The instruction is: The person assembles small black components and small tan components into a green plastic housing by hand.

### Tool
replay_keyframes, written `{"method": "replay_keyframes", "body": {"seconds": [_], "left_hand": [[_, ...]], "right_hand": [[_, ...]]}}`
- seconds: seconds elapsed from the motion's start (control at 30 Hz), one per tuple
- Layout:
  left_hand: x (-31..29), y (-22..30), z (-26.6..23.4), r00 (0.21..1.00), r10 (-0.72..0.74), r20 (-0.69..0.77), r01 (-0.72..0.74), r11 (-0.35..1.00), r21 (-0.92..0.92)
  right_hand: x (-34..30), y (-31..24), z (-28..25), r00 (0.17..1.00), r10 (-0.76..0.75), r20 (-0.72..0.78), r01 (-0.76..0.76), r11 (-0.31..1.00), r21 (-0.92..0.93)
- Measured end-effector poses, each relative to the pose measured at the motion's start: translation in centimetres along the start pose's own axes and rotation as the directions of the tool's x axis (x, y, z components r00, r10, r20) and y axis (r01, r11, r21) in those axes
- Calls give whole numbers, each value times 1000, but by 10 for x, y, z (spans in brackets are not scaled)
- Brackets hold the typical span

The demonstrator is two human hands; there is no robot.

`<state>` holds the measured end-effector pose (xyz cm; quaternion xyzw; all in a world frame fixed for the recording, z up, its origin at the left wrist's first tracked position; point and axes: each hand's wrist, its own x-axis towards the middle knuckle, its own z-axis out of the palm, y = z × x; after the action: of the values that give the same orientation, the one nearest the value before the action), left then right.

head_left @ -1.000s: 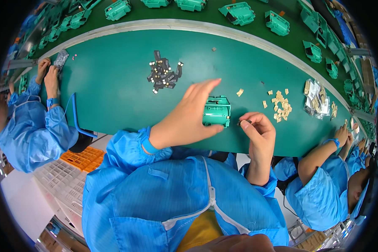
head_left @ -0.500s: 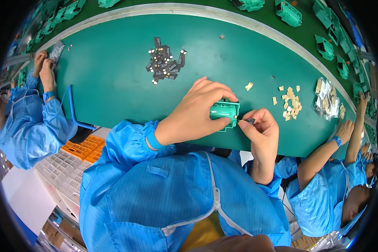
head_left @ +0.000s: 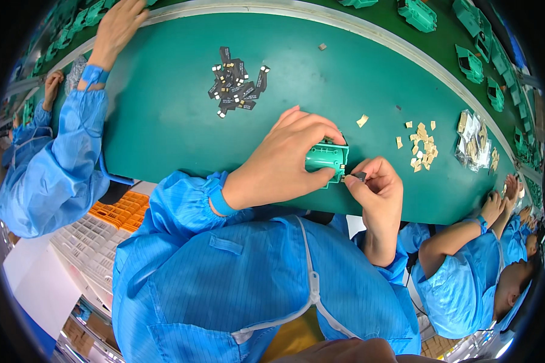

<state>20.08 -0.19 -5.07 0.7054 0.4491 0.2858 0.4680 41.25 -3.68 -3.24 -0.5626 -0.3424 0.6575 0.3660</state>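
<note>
My left hand [head_left: 290, 154] grips a green plastic housing [head_left: 324, 156] above the near edge of the green table. Its thumb presses on the housing's near side and the fingers wrap over the far side. Close by on the right, my right hand [head_left: 378, 187] pinches a small black strip [head_left: 360, 176] between thumb and fingers, its end at the housing's right edge. Whether the strip touches the housing I cannot tell. A pile of black strips with pale ends [head_left: 233, 85] lies farther off to the left. To the right lie several small beige pieces [head_left: 425, 148].
Clear plastic bags [head_left: 473, 142] with beige pieces lie at the right. Past a pale rail [head_left: 272, 8], several green housings [head_left: 416, 16] stand on a dark green surface. Co-workers in blue sit on both sides. An orange crate [head_left: 124, 210] stands below left.
The left co-worker's arm has stretched out toward the rail. At the right, a co-worker's raised hand has come down nearer the table. My hands hold nearly the same pose.
</note>
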Motion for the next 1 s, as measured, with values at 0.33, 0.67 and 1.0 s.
{"method": "replay_keyframes", "body": {"seconds": [0.33,0.67,1.0], "left_hand": [[2,2,-2,1000,-27,3,27,1000,-4],[3,2,-5,999,-43,23,43,999,6],[5,3,-7,998,-56,37,56,998,13]], "right_hand": [[1,-2,6,1000,1,-12,-1,999,-50],[2,-4,8,999,9,-34,-12,997,-82],[3,-6,11,999,30,-43,-34,995,-91]]}}
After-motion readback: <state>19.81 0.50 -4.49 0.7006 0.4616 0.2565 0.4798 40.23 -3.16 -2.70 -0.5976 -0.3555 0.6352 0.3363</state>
